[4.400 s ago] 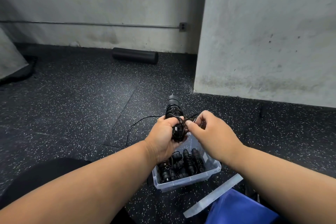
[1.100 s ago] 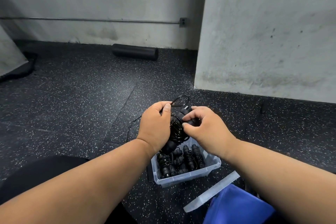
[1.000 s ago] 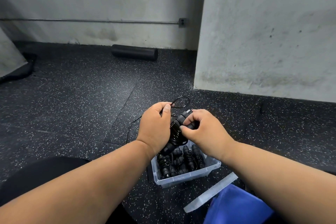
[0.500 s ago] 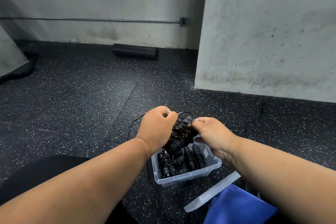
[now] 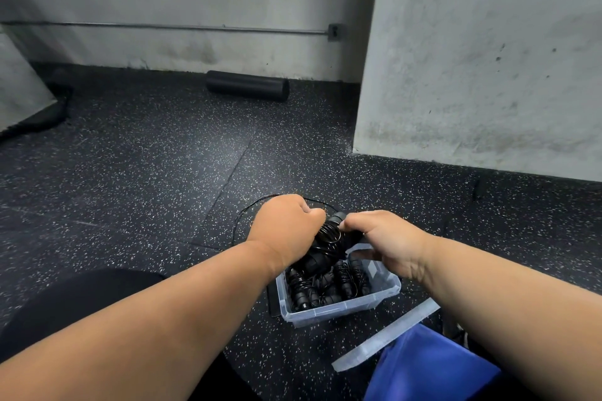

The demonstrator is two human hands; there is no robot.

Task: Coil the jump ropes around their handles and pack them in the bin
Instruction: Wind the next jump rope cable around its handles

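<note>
A black jump rope (image 5: pixel 329 242), its cord wound round the paired handles, is held just above the clear plastic bin (image 5: pixel 342 308). My left hand (image 5: pixel 286 226) grips the bundle from the left, fingers curled over it. My right hand (image 5: pixel 386 239) grips the handle tops from the right. Several coiled black ropes (image 5: pixel 321 286) lie inside the bin. A loose black cord (image 5: pixel 242 216) loops on the floor behind my left hand.
The bin's clear lid (image 5: pixel 387 337) lies on the speckled rubber floor at the right, next to a blue cloth (image 5: pixel 426 368). A black foam roller (image 5: pixel 247 85) rests by the far wall. A concrete pillar (image 5: pixel 488 58) stands at the right.
Both hands have lowered the wound bundle from chest height toward the bin. The right hand shifted from pinching the cord's end to gripping the handle tops.
</note>
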